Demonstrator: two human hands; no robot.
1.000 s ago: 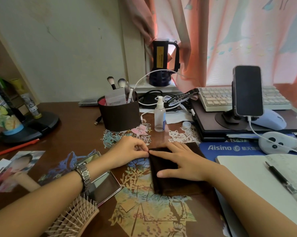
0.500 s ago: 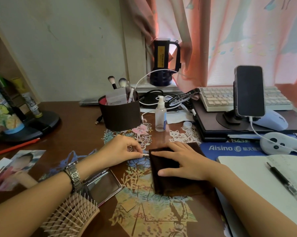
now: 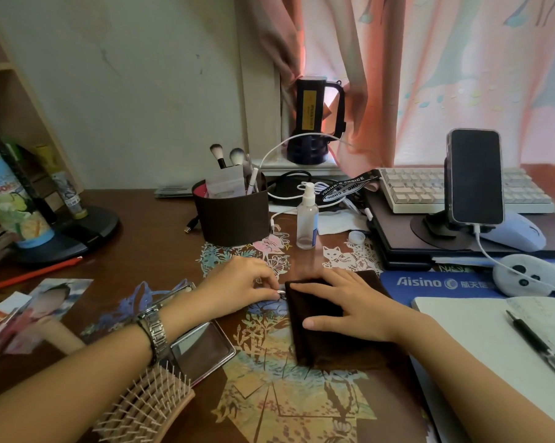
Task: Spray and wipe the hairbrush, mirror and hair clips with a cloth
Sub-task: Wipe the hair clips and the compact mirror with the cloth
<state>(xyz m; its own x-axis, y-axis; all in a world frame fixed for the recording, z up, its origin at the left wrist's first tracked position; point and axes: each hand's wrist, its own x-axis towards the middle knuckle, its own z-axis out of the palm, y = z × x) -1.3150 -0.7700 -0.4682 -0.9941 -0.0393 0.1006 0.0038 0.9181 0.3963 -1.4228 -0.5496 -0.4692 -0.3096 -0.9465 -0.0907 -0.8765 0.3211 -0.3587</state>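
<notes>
Left hand (image 3: 238, 287) pinches a clip (image 3: 282, 292), now drawn left out of the folded cloth (image 3: 321, 330) (wiping stroke); right hand (image 3: 349, 310) lies spread, pressing cloth. Mirror (image 3: 202, 350), hairbrush (image 3: 145, 407) near left.

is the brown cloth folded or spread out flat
Folded. The brown cloth lies as a thick narrow rectangle with a doubled edge along its left side, and the right hand presses flat on top.
</notes>
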